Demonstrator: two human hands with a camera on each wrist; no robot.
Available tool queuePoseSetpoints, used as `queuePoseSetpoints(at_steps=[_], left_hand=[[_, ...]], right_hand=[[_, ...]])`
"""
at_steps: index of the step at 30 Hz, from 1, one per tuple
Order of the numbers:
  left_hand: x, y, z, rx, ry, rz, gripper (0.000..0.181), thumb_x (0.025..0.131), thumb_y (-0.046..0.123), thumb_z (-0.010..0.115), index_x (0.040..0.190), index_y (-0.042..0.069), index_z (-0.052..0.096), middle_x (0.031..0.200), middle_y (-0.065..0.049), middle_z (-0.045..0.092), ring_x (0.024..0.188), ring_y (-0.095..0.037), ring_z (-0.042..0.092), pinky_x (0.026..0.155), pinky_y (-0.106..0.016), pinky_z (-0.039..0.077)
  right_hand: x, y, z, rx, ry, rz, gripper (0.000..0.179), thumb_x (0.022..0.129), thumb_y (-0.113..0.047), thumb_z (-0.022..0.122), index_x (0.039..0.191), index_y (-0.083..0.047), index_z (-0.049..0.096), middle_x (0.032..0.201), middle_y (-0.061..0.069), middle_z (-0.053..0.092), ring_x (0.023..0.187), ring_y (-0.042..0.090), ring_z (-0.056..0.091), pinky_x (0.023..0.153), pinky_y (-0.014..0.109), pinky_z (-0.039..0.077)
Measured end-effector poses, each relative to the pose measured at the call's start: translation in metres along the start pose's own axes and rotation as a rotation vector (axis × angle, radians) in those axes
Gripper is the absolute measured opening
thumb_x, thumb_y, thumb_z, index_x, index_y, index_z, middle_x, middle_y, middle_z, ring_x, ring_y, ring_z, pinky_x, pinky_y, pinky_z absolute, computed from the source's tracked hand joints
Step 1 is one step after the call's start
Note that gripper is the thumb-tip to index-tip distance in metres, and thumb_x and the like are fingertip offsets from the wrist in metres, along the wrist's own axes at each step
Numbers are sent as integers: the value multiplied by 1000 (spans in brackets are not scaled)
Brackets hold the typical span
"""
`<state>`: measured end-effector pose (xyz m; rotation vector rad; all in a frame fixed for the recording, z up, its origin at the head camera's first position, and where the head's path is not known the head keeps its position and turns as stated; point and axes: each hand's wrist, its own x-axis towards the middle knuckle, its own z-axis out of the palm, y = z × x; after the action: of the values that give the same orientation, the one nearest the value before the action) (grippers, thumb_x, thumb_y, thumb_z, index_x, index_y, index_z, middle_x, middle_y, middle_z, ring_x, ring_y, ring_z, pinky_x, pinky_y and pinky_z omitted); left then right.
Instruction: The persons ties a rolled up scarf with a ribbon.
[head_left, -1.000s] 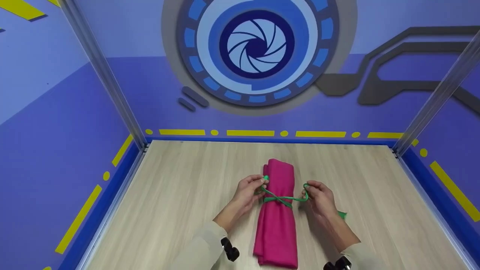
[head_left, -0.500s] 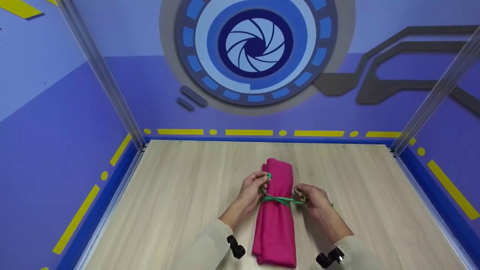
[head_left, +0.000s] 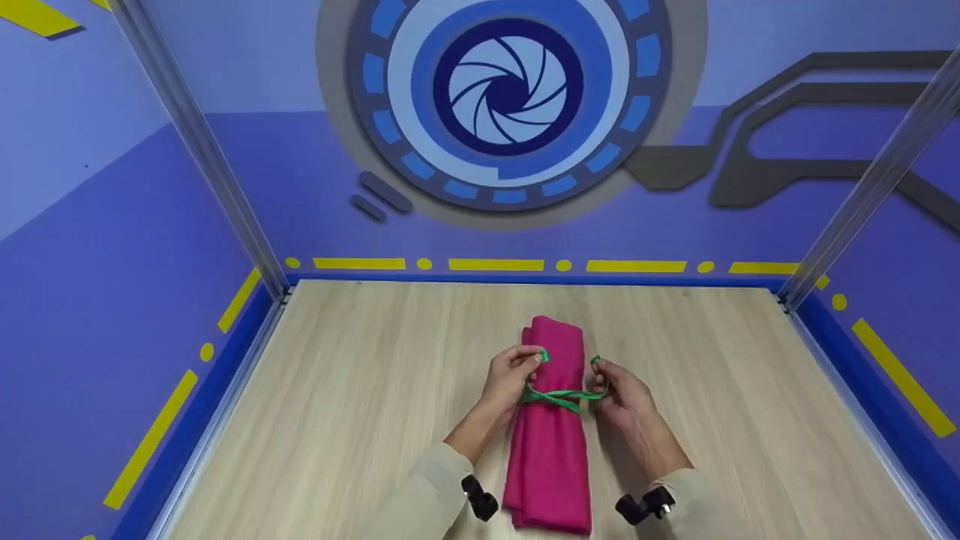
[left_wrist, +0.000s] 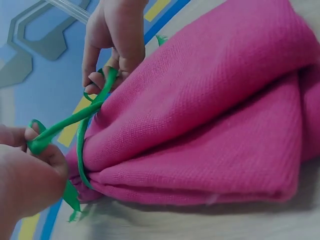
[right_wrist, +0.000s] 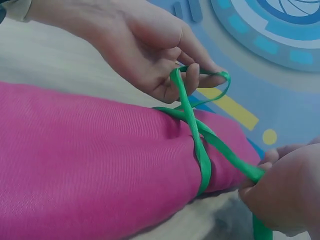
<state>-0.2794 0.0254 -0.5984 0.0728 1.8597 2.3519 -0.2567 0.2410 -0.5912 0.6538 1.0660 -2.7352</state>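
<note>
A rolled bundle of pink cloth (head_left: 551, 465) lies lengthwise before me, cinched at its middle by a green ribbon (head_left: 559, 396) whose two strands cross on top. My left hand (head_left: 508, 379) pinches one strand at the bundle's left side. In the right wrist view, a loop of ribbon hangs at the fingertips of the left hand (right_wrist: 145, 50). Just right of the bundle, my right hand (head_left: 631, 397) holds the other strand, a bit of green poking above its fingertips. A frayed ribbon end (left_wrist: 72, 197) dangles under the left hand in the left wrist view.
The bundle lies on a pale wood-grain table (head_left: 390, 352). Blue panels close it in at the back (head_left: 262, 180) and both sides, with metal posts at the corners. Black wrist mounts (head_left: 480, 499) sit on both sleeves.
My right hand has moved left, closer to the bundle, and its green tip now shows above the fingers. The left hand has shifted slightly right. The ribbon end behind the right wrist is out of sight.
</note>
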Motion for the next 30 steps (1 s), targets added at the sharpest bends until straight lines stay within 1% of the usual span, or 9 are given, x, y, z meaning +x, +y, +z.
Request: queuePoseSetpoints(at_steps=[3, 7, 11, 13, 16, 21, 23, 26, 30], left_hand=[[-1, 2, 2, 95, 26, 15, 14, 102, 7, 69, 114, 2, 75, 96, -3, 69, 77, -14, 59, 68, -23, 49], [0, 4, 3, 157, 12, 36, 12, 102, 9, 69, 112, 5, 76, 94, -2, 69, 79, -16, 61, 69, -24, 50], [3, 4, 0, 225, -55, 82, 13, 103, 11, 69, 113, 4, 76, 95, -2, 70, 80, -16, 62, 72, -24, 51], [4, 4, -2, 266, -91, 111, 14, 104, 11, 69, 113, 3, 76, 98, -3, 72, 82, -16, 63, 73, -25, 52], [7, 2, -2, 308, -126, 140, 14, 104, 10, 68, 113, 2, 75, 102, -6, 73, 87, -22, 66, 75, -26, 53], [10, 0, -1, 322, -183, 123, 13, 103, 9, 69, 111, 1, 75, 103, -11, 76, 98, -40, 68, 75, -27, 53], [10, 0, -1, 327, -211, 113, 12, 103, 9, 69, 111, 1, 74, 102, -11, 76, 97, -41, 68, 75, -29, 53], [10, 2, 0, 348, -240, 103, 13, 103, 10, 69, 112, 1, 73, 103, -12, 76, 92, -34, 69, 75, -30, 53], [9, 3, 0, 345, -240, 77, 15, 105, 13, 66, 115, 3, 72, 106, -16, 77, 86, -22, 69, 74, -29, 53]], right_hand=[[2, 2, 2, 9, -12, -27, 20, 110, -6, 54, 99, 0, 69, 85, 5, 66, 74, 12, 53, 61, 21, 42], [5, 6, 4, -29, -38, -57, 18, 109, -10, 58, 97, -1, 67, 80, 3, 59, 70, 12, 45, 56, 22, 32], [5, 10, 7, -101, -68, -110, 10, 108, -11, 60, 106, -1, 63, 80, 2, 53, 65, 10, 40, 51, 21, 28], [6, 12, 9, -175, -75, -150, 10, 108, -12, 61, 111, -2, 62, 82, 2, 52, 65, 10, 40, 50, 20, 30], [7, 15, 12, -286, -82, -213, 10, 106, -13, 66, 110, -4, 65, 80, 1, 52, 63, 11, 40, 50, 22, 31], [9, 21, 16, -397, -134, -294, 13, 102, -12, 72, 111, -2, 72, 75, 0, 52, 59, 10, 37, 50, 24, 27], [9, 23, 16, -445, -160, -313, 18, 102, -13, 73, 114, 1, 71, 75, 1, 53, 58, 10, 37, 50, 24, 27], [8, 27, 16, -531, -181, -331, 24, 102, -15, 74, 116, 4, 71, 76, 2, 55, 59, 11, 39, 52, 25, 27], [7, 30, 15, -624, -185, -358, 26, 102, -16, 74, 115, 6, 71, 77, 2, 55, 62, 14, 40, 53, 27, 28]])
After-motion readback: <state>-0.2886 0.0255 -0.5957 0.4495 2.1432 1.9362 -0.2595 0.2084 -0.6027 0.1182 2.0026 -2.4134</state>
